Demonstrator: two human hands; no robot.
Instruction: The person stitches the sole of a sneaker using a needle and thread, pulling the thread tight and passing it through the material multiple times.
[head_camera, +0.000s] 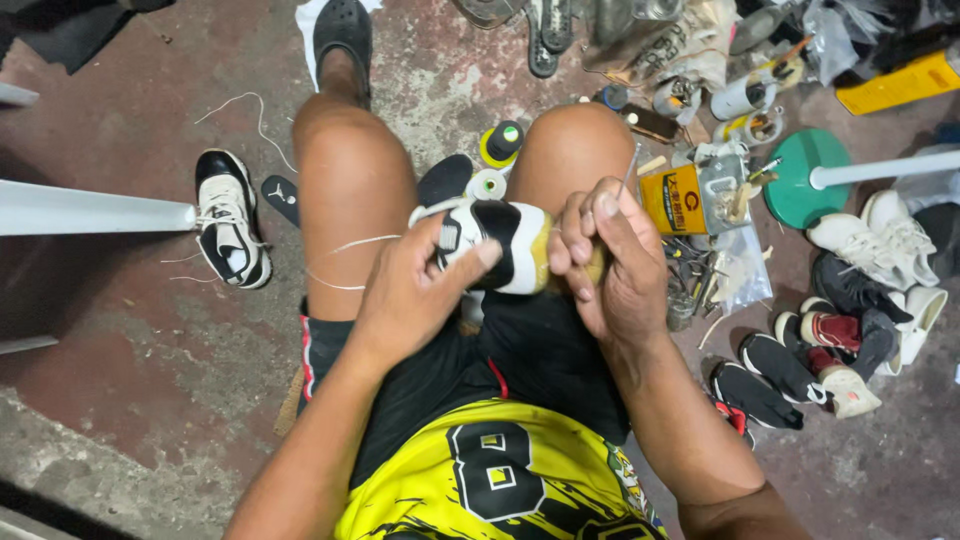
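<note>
Black-and-white sneaker (497, 245), yellowed sole, left hand (415, 290) gripping it, right hand (610, 262) pinching needle (628, 170)

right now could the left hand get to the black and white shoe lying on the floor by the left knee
Probably not as things stand. The left hand is wrapped around the shoe on the lap, so it isn't free. The black and white shoe on the floor lies beyond the left thigh, with bare floor around it.

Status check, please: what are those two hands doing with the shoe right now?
Left hand grips black-and-white shoe on lap. Right hand pinches a thin needle-like tool at its heel. White thread trails over left knee. Nothing blocking.
</note>
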